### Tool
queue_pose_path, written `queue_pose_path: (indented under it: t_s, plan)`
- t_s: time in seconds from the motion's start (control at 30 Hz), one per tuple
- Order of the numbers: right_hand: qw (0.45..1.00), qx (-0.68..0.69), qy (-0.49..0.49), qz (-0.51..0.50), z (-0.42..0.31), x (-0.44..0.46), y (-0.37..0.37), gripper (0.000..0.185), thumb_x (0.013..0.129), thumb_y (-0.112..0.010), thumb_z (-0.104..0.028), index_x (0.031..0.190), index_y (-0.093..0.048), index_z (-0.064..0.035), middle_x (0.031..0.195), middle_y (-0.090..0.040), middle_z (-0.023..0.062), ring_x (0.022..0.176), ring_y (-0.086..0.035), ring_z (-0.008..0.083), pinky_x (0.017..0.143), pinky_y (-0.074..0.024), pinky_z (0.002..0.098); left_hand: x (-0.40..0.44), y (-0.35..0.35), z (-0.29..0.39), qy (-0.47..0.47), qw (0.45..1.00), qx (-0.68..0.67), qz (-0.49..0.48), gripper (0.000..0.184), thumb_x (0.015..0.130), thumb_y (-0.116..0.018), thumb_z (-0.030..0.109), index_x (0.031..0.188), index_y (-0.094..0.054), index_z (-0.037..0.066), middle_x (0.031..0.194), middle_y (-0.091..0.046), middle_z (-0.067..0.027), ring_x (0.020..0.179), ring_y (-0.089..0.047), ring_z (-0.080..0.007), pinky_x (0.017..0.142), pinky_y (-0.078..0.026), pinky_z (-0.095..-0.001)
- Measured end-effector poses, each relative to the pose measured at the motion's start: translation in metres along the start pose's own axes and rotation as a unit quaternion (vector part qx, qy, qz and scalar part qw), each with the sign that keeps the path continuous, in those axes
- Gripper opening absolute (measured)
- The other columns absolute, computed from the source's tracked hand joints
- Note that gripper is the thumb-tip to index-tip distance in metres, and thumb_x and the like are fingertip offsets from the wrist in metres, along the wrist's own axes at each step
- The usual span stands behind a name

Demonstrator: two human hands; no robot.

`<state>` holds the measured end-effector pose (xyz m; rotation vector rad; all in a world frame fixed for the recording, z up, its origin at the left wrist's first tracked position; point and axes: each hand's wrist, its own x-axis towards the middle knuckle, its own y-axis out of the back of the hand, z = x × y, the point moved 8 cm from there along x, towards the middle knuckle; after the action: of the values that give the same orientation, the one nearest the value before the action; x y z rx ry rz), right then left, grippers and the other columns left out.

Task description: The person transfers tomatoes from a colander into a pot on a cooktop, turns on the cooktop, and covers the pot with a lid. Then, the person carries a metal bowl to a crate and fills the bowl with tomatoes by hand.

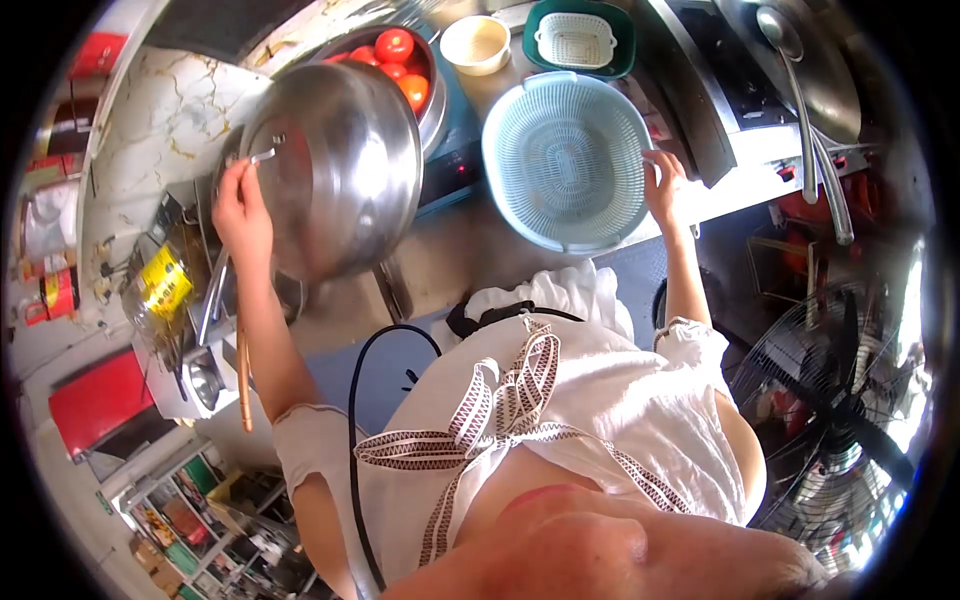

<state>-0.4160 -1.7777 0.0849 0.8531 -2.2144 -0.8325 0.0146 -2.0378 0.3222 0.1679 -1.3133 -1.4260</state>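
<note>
A large, rounded steel basin or lid [345, 170] stands tilted on the left; which of the two it is, I cannot tell. My left hand [243, 210] pinches a small metal handle [263, 155] that appears to belong to it. Behind it sits a steel pot [436, 112] with several red tomatoes [394, 46]. On the right, the fingers of my right hand [667, 188] close on the rim of a light blue plastic colander [565, 160]. No food shows inside the colander.
Behind the colander are a cream bowl [475, 46] and a green basin [627, 45] holding a white basket [575, 42]. A wok [840, 85] and ladles [803, 120] lie far right. A standing fan [840, 400] is close on my right. A wooden handle [244, 380] sticks out beside my left forearm.
</note>
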Motion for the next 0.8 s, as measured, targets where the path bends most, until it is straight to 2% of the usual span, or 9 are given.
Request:
queue_pose_path:
  t_s: [0.03, 0.17, 0.2, 0.27, 0.4, 0.5, 0.57, 0.67, 0.8]
  plan:
    - [1.000, 0.014, -0.006, -0.008, 0.017, -0.008, -0.007, 0.021, 0.076, -0.058, -0.011, 0.097, -0.057, -0.0056, 0.100, -0.056, 0.0138, 0.096, -0.053, 0.0308, 0.079, -0.0440, 0.0375, 0.019, -0.012, 0.003, 0.016, 0.999, 0.042, -0.013, 0.020, 0.086, -0.052, 0.018, 0.095, -0.059, 0.001, 0.086, -0.063, -0.0148, 0.079, -0.062, -0.0235, 0.070, -0.046, -0.0306]
    - [0.997, 0.045, -0.054, -0.009, 0.019, -0.034, -0.011, 0.045, 0.075, -0.063, -0.018, 0.114, -0.046, -0.0039, 0.115, -0.046, 0.0183, 0.103, -0.049, 0.0350, 0.085, -0.0428, 0.0380, 0.085, -0.086, -0.033, -0.029, 1.000, 0.001, -0.011, 0.023, 0.085, -0.051, 0.021, 0.096, -0.060, 0.003, 0.088, -0.062, -0.0158, 0.082, -0.060, -0.0301, 0.072, -0.046, -0.0330]
    - [0.999, 0.021, -0.027, 0.008, 0.016, -0.039, -0.014, 0.048, 0.074, -0.065, -0.019, 0.116, -0.044, -0.0058, 0.122, -0.040, 0.0182, 0.101, -0.050, 0.0360, 0.083, -0.0441, 0.0395, 0.095, -0.102, -0.033, -0.025, 0.999, 0.017, -0.029, 0.023, 0.083, -0.051, 0.023, 0.095, -0.061, 0.005, 0.087, -0.062, -0.0164, 0.082, -0.059, -0.0323, 0.073, -0.046, -0.0348]
    - [0.995, 0.039, -0.087, -0.008, 0.010, -0.045, -0.017, 0.048, 0.073, -0.065, -0.017, 0.116, -0.044, -0.0076, 0.127, -0.034, 0.0182, 0.095, -0.054, 0.0369, 0.079, -0.0467, 0.0404, 0.109, -0.135, -0.050, 0.010, 0.996, 0.063, -0.056, 0.022, 0.082, -0.050, 0.023, 0.093, -0.062, 0.008, 0.088, -0.061, -0.0170, 0.085, -0.058, -0.0342, 0.073, -0.045, -0.0380]
    - [0.994, 0.046, -0.098, 0.001, 0.016, -0.050, -0.024, 0.048, 0.073, -0.063, -0.013, 0.117, -0.044, -0.0097, 0.129, -0.032, 0.0178, 0.088, -0.057, 0.0369, 0.075, -0.0486, 0.0409, 0.118, -0.160, -0.061, 0.025, 0.990, 0.125, -0.062, 0.022, 0.082, -0.053, 0.022, 0.091, -0.062, 0.004, 0.086, -0.062, -0.0161, 0.082, -0.060, -0.0296, 0.074, -0.045, -0.0351]
    - [0.993, 0.034, -0.109, -0.017, 0.023, -0.051, -0.029, 0.049, 0.072, -0.062, -0.010, 0.117, -0.043, -0.0102, 0.130, -0.032, 0.0178, 0.084, -0.058, 0.0371, 0.074, -0.0491, 0.0412, 0.120, -0.170, -0.067, 0.047, 0.984, 0.129, -0.115, 0.023, 0.082, -0.051, 0.022, 0.090, -0.062, 0.004, 0.086, -0.062, -0.0161, 0.082, -0.059, -0.0315, 0.074, -0.045, -0.0364]
    - [0.995, 0.010, -0.099, -0.011, 0.020, -0.049, -0.028, 0.052, 0.072, -0.061, -0.008, 0.119, -0.040, -0.0114, 0.130, -0.031, 0.0175, 0.085, -0.058, 0.0373, 0.074, -0.0490, 0.0415, 0.112, -0.169, -0.057, 0.048, 0.974, 0.162, -0.150, 0.026, 0.084, -0.042, 0.023, 0.092, -0.060, 0.006, 0.089, -0.061, -0.0186, 0.085, -0.057, -0.0371, 0.075, -0.045, -0.0422]
    - [0.990, 0.056, -0.127, 0.003, 0.021, -0.047, -0.028, 0.054, 0.072, -0.059, -0.007, 0.122, -0.038, -0.0122, 0.129, -0.032, 0.0184, 0.085, -0.058, 0.0373, 0.073, -0.0493, 0.0415, 0.099, -0.164, -0.034, 0.044, 0.957, 0.257, -0.126, 0.029, 0.086, -0.036, 0.021, 0.091, -0.057, 0.003, 0.088, -0.060, -0.0221, 0.084, -0.057, -0.0387, 0.075, -0.045, -0.0445]
    - [0.991, 0.061, -0.092, 0.078, 0.024, -0.046, -0.024, 0.061, 0.073, -0.058, -0.007, 0.127, -0.030, -0.0064, 0.123, -0.039, 0.0214, 0.103, -0.048, 0.0379, 0.086, -0.0418, 0.0394, 0.098, -0.169, -0.038, 0.056, 0.935, 0.321, -0.142, 0.030, 0.087, -0.033, 0.020, 0.092, -0.054, 0.000, 0.086, -0.060, -0.0223, 0.083, -0.057, -0.0403, 0.075, -0.044, -0.0478]
